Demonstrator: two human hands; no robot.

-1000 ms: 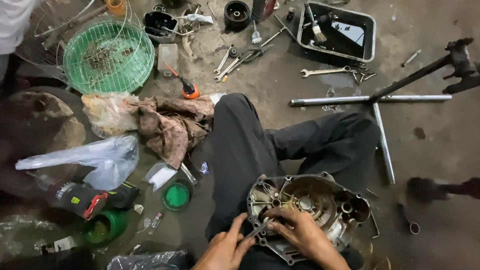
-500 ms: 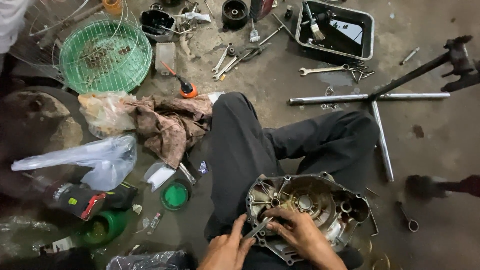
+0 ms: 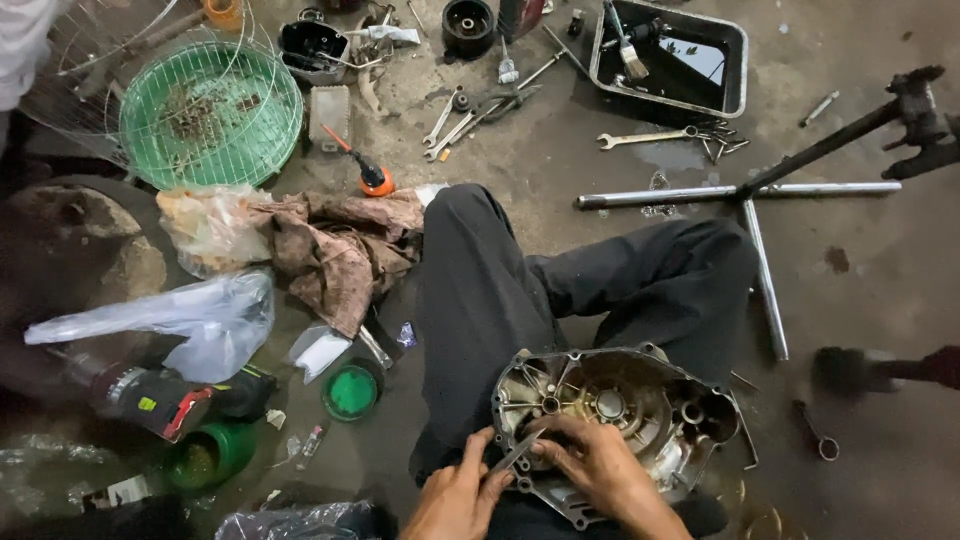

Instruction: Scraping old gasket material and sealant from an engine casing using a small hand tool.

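Left hand (image 3: 455,495) and right hand (image 3: 590,465) together pinch a thin metal tool (image 3: 515,452) against the near rim of the engine cover (image 3: 610,410), which rests open side up on the person's lap. Beyond lie a rag (image 3: 335,250) and wrenches (image 3: 470,110) on the floor. Farthest, a green wire basket (image 3: 210,115) and a black tray (image 3: 670,55).

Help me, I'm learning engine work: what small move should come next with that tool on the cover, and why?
Probably keep working the thin tool along the engine cover rim: both the left hand and right hand pinch it there, at the near-left edge.

Left hand (image 3: 462,492), right hand (image 3: 590,462) close together, fingers curled.
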